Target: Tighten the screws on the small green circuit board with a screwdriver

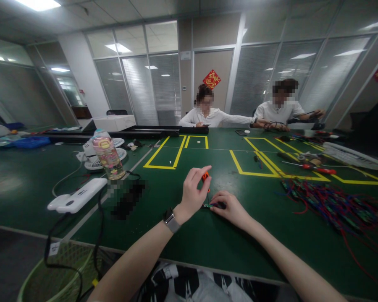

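My left hand (193,191) is raised over the green table (182,235), fingers pinched round a small screwdriver with an orange handle (205,176) that points down. My right hand (229,208) lies on the table just to its right, fingers closed on a small dark part with a green edge (211,205). The screwdriver tip meets that part. A watch (171,219) is on my left wrist.
A pile of red and blue wires (330,201) lies at right, with red-handled screwdrivers (318,169) behind it. A drink bottle (108,155), a white power strip (78,195) and a fan (96,157) stand at left. Two people sit across the table. A green bin (59,272) stands below the table edge.
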The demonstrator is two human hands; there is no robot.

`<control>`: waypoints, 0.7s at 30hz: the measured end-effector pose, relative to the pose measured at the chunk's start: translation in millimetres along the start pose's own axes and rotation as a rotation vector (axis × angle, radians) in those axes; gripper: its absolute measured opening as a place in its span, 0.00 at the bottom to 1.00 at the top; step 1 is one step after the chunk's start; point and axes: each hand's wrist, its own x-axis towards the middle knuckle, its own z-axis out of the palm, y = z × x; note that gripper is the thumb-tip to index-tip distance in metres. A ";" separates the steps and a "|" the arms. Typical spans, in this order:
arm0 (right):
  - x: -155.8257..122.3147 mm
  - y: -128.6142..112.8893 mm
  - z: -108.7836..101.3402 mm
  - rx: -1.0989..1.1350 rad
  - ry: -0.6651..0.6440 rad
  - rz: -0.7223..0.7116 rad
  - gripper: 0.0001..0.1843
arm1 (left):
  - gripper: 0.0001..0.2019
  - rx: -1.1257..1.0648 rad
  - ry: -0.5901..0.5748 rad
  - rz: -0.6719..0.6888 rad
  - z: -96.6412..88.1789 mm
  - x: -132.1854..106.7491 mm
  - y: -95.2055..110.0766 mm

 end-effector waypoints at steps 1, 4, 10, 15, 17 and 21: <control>0.1 0.2 0.0 -0.002 0.000 0.000 0.02 | 0.12 0.012 0.018 -0.003 0.2 -0.2 -0.1; 0.3 0.5 0.0 -0.007 -0.002 -0.001 0.02 | 0.13 0.011 0.020 -0.014 0.2 -0.9 0.1; 0.6 1.2 0.5 -0.009 0.002 -0.003 0.02 | 0.16 -0.019 -0.003 -0.039 0.1 0.6 -1.3; 0.4 1.4 -0.2 -0.015 -0.006 0.006 0.02 | 0.15 0.023 0.010 -0.055 0.1 0.2 -4.2; 0.1 0.5 -1.0 -0.015 -0.008 0.004 0.02 | 0.17 0.001 -0.013 -0.056 0.5 -0.6 -3.4; -0.3 -0.3 -1.2 -0.013 -0.005 0.004 0.03 | 0.18 -0.029 -0.001 -0.061 2.1 -1.0 -2.3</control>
